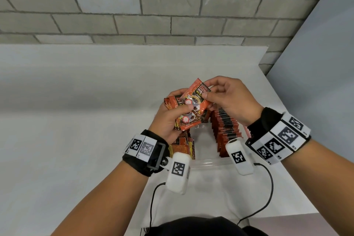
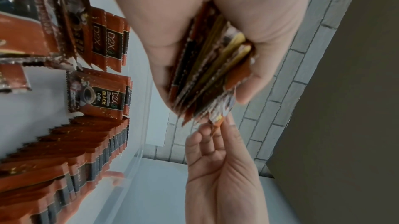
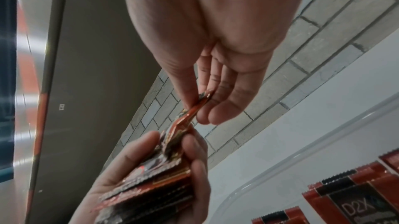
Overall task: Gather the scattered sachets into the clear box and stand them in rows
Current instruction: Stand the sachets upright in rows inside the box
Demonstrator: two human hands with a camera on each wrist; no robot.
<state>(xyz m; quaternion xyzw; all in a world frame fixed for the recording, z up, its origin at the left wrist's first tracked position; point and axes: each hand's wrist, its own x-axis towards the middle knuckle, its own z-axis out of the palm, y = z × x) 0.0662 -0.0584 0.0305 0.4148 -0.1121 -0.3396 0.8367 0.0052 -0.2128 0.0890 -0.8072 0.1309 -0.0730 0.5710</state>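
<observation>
My left hand point(image 1: 172, 115) grips a stack of orange-and-black coffee sachets point(image 2: 207, 74) above the clear box point(image 1: 208, 163). My right hand point(image 1: 226, 99) pinches the top corner of one sachet point(image 1: 197, 96) at the front of that stack, thumb and fingertips curled on it. In the right wrist view the pinched sachet point(image 3: 190, 113) bends between both hands, with the stack point(image 3: 151, 181) below it. Inside the box, a row of sachets point(image 1: 226, 130) stands on edge at the right and a shorter row point(image 1: 183, 147) stands at the left. The standing rows point(image 2: 64, 156) show from the side in the left wrist view.
The box sits on a white table point(image 1: 76, 120) close to my body. A grey brick wall point(image 1: 153, 5) runs behind the table, and a plain grey panel point(image 1: 316, 63) stands at the right. Black cables point(image 1: 268, 184) hang from the wrist cameras.
</observation>
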